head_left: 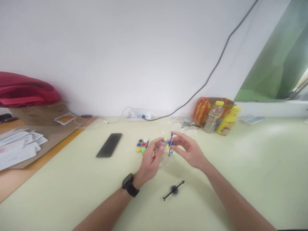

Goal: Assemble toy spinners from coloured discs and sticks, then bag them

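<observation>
My left hand (150, 162), with a black watch on its wrist, is pinched on a clear plastic bag (163, 150) of small coloured parts held above the pale table (72, 192). My right hand (189, 149) meets it from the right, its fingertips closed on a thin blue stick (170, 145) at the bag. A red stick shows under my left fingers. Just behind the hands lies a strip of small paint pots (141, 145) in several colours. A black spinner piece with an arrow rod (173, 190) lies on the table in front of my hands.
A black phone (109, 145) lies to the left. At the back stand a power strip (138, 115) with a dark cable up the wall, two yellow-capped bottles (213, 120), an orange bag and glasses. White packets (16, 147), cardboard and a red bag sit at far left.
</observation>
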`<state>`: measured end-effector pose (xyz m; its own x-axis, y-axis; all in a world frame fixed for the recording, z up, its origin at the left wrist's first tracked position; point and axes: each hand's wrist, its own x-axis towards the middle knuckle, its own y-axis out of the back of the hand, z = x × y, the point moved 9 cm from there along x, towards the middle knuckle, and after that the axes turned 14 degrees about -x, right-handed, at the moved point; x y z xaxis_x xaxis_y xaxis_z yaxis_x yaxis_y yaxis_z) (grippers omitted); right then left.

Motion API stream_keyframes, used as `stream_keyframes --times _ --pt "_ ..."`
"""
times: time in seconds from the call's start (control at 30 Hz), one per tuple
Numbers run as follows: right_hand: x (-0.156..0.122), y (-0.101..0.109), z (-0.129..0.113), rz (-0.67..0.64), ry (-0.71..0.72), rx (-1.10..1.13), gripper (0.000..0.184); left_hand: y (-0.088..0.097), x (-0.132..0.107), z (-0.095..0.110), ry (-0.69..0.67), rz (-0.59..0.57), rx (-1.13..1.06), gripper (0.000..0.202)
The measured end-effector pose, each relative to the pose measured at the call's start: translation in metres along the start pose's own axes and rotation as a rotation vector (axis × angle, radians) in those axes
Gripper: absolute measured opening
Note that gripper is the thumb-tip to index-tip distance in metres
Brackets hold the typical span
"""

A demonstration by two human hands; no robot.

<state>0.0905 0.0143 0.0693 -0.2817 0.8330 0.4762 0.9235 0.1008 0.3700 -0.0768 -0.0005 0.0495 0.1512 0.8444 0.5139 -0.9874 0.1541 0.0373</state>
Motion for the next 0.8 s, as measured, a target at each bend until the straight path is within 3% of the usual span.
stream_keyframes --times 0.13,0.27,0.33,0.4,0.57,0.8 --pt "0.001 0.023 -0.004 0.095 0.024 -0.023 0.044 -0.007 0.002 -0.012 0.126 -0.131 -0.089 0.053" --pt "0.002 0.032 -0.016 0.076 0.063 -0.063 0.034 -0.022 0.001 -0.022 0.252 -0.337 -0.178 0.077" --pt "0.002 0.034 -0.023 0.051 0.067 -0.086 0.03 -0.028 -0.002 -0.024 0.303 -0.423 -0.158 0.074" --pt "0.001 0.033 -0.031 0.01 0.078 -0.115 0.026 -0.032 -0.006 -0.025 0.322 -0.474 -0.091 0.058" --pt "-0.001 0.032 -0.053 -0.079 0.169 -0.294 0.013 -0.038 -0.012 -0.029 0.311 -0.475 0.002 0.025" --pt "0.001 0.033 -0.055 -0.101 0.19 -0.471 0.015 -0.037 -0.009 -0.031 0.267 -0.38 -0.042 0.025"
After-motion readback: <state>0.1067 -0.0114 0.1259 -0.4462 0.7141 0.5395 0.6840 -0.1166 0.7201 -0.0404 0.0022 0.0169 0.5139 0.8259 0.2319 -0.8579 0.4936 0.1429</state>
